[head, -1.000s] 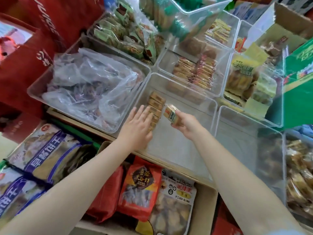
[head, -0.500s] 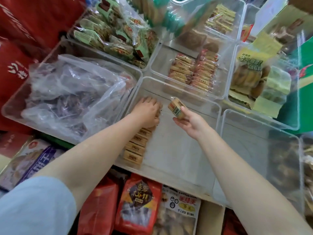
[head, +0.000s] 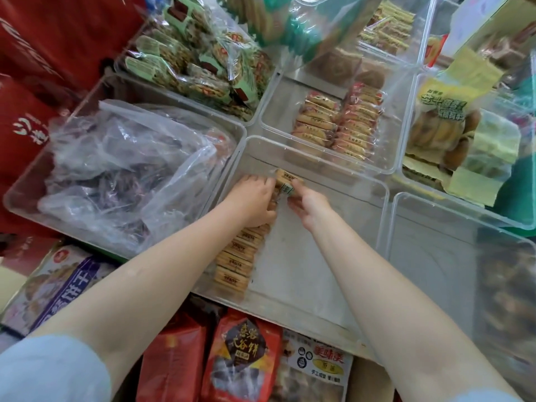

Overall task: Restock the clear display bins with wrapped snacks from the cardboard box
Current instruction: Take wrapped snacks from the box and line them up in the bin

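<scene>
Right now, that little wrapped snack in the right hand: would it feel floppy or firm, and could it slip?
The wrapped snack probably feels firm: it keeps a blocky shape while the right hand pinches it. It seems light, since fingertips alone carry it. Its glossy wrapper might be a bit slippery, and the row of snacks standing on edge under the left hand could topple if nudged.

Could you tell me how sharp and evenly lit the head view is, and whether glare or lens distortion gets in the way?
Head view: soft, even light, no hard shadows; the hands and the row of wrapped snacks read clearly; wide-angle bending curves the clear bin rims; pale glare on the crumpled plastic bag; the top and right edges are smeared and out of focus.
</scene>
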The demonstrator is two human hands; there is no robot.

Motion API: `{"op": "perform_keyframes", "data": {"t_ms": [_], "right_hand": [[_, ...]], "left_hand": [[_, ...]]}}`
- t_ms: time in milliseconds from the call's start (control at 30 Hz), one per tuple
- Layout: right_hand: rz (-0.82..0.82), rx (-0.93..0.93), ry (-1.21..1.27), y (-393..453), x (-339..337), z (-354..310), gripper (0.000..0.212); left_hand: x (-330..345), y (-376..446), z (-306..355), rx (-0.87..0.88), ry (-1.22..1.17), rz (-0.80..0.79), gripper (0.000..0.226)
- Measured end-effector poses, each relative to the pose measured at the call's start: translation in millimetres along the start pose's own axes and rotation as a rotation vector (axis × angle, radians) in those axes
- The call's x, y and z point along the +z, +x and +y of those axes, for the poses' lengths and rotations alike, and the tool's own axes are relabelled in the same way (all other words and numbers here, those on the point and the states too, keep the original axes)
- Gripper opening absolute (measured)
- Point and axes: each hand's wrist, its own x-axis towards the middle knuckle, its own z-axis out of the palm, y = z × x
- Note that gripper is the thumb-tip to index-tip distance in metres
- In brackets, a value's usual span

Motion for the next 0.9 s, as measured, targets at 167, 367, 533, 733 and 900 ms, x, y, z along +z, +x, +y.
{"op": "perform_keyframes", "data": {"t_ms": [167,367,533,733,900], "right_hand": [[0.023,-0.068,-0.063,3,21,-2,0.052],[0.001,-0.074,-0.068,5,12,3,0.055],[0.063,-0.148,-0.164,0,26,-1,0.036],[-0.085,-0.090,0.141,-22,-1,-2,0.052],[-0.233,0.008,0.088,-63,-55,14,0.036]], "left_hand": [[4,-5,1,-0.001,0.047,0.002,0.051],[15,-19,2,-0.012,0.115,-0.017,0.073],[-1,-48,13,0.001,0.051,-0.033,0.056],[12,-142,0,-0.034,-0.153,0.523,0.043],[49,-186,9,-0.167,-0.239,0.444,0.063]]}}
